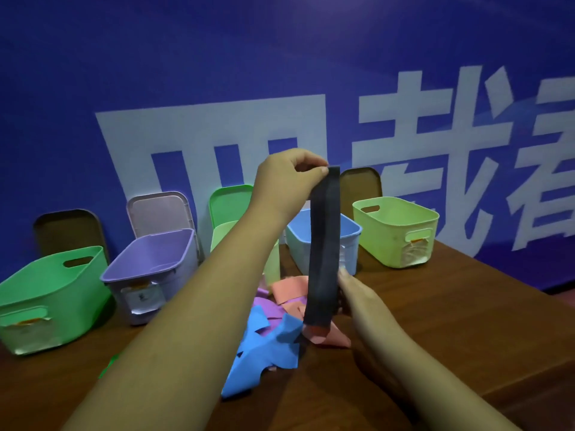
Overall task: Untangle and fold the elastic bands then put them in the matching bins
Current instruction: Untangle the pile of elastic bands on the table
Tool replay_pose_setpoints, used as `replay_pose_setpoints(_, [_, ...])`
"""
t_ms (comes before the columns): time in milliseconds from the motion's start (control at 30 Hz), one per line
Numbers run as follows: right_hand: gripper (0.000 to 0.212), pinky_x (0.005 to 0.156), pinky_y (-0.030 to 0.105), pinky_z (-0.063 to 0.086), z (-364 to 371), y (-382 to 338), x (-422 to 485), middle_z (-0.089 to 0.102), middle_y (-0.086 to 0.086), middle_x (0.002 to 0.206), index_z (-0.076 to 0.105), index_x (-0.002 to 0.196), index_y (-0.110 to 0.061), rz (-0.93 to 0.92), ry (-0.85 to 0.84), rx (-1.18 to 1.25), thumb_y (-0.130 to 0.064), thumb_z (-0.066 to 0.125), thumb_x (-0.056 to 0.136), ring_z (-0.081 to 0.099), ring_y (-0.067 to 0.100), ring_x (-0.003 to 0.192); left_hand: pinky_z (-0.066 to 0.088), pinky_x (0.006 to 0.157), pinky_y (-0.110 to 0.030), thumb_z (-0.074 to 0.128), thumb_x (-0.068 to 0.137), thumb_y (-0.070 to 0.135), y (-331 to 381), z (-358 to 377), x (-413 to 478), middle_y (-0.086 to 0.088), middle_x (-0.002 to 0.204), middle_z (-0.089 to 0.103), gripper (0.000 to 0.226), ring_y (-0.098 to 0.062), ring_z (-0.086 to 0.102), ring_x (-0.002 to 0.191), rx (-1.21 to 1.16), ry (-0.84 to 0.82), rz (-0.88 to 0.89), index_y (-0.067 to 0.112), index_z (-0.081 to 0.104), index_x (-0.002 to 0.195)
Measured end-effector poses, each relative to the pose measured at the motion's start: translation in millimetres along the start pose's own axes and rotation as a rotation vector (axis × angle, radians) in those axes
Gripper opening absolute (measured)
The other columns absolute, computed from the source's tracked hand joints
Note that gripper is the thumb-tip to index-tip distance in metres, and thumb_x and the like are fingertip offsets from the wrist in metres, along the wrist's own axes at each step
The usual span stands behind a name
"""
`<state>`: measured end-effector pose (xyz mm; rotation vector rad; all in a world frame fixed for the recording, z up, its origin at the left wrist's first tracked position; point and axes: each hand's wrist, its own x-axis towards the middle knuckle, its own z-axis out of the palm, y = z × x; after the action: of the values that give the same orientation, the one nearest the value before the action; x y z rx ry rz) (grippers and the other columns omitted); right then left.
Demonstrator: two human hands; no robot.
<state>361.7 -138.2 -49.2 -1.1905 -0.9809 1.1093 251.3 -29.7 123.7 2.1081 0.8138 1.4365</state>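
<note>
I hold the black elastic band [323,244] taut and upright between my hands, its long axis running 12 to 6 o'clock. My left hand [286,178] pinches the top end and my right hand [361,303] grips the bottom, over the pile of coloured bands [267,337]. To fold it, I'd bring the 12 end down to 6. Underneath is a wooden table [451,321], and a row of bins [140,275] lines the blue wall [186,57] at 12.

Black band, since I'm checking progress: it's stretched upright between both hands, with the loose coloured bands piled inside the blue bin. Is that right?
Not quite. In the head view, the black band is stretched upright between the left hand and the right hand. But the loose coloured bands are piled on the wooden table in front of the blue bin, not inside it.
</note>
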Motion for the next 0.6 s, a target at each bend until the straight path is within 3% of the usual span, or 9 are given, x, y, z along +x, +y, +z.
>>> replay_pose_setpoints(100, [0.037,0.065,0.016,0.054,-24,1,-8,0.078,-0.005,0.086,0.073,0.099,-0.016,-0.117,0.132,-0.089,-0.034,0.045,0.115,0.071,0.018,0.085,0.060,0.062,-0.019,0.076,0.097,0.018,-1,22,11,0.010,0.091,0.078,0.011,-0.002,0.073,0.084,-0.028,0.010,-0.035,0.029,0.078,0.095])
replay_pose_setpoints(133, [0.037,0.059,0.014,0.049,-33,1,-7,0.075,-0.007,0.079,0.071,0.093,-0.014,-0.145,0.185,-0.183,-0.030,0.046,0.114,0.068,0.014,0.081,0.060,0.061,-0.021,0.076,0.097,0.019,-3,31,14,0.011,0.090,0.077,0.010,-0.001,0.072,0.082,-0.021,0.010,-0.047,0.028,0.079,0.095])
replay_pose_setpoints(233, [0.038,0.058,0.019,0.046,-67,-6,-14,0.070,-0.001,0.079,0.068,0.088,-0.016,-0.141,0.247,-0.394,-0.034,0.046,0.114,0.066,0.006,0.075,0.058,0.064,-0.025,0.076,0.095,0.022,-13,63,19,0.013,0.087,0.078,0.006,-0.004,0.071,0.078,-0.023,0.022,-0.080,0.025,0.081,0.097])
replay_pose_setpoints(333, [0.039,0.066,0.031,0.046,-108,-9,-19,0.069,0.002,0.080,0.065,0.086,-0.017,-0.164,0.338,-0.540,-0.038,0.046,0.112,0.066,0.013,0.077,0.055,0.075,-0.022,0.075,0.094,0.024,-24,97,18,0.012,0.090,0.078,0.008,-0.005,0.071,0.085,-0.023,0.049,-0.109,0.025,0.082,0.099])
replay_pose_setpoints(400, [0.041,0.065,0.036,0.045,-133,-12,-21,0.067,0.005,0.078,0.062,0.086,-0.012,-0.157,0.399,-0.642,-0.040,0.046,0.112,0.065,0.021,0.078,0.058,0.083,-0.027,0.076,0.093,0.024,-34,122,15,0.011,0.091,0.079,0.007,-0.010,0.072,0.090,-0.019,0.047,-0.135,0.025,0.082,0.097])
replay_pose_setpoints(600, [0.046,0.059,0.038,0.034,-211,-1,-24,0.051,0.006,0.070,0.043,0.074,-0.013,0.037,0.405,-0.955,-0.042,0.051,0.110,0.049,0.022,0.066,0.068,0.071,-0.041,0.074,0.098,0.016,-62,213,-5,-0.004,0.078,0.078,0.006,-0.017,0.075,0.061,-0.071,-0.104,-0.324,0.015,0.079,0.102])
